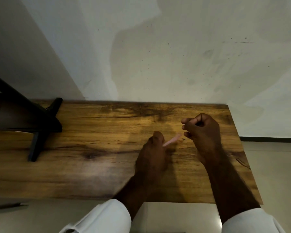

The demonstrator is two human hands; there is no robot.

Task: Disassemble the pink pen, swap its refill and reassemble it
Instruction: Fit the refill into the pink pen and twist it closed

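Head view has the left hand [154, 153] gripping the pink pen [172, 140] over the wooden worktop [94, 132], right hand [202, 130] curled up, can't tell around what.

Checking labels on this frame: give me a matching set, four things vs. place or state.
Things:
1. pen
2. left hand
3. right hand
4. black stand

Places or states:
A. table's left end
B. curled, right of the pen's tip
C. pink, poking out of a hand
D. closed around the pen

Pairs: 1-C, 2-D, 3-B, 4-A
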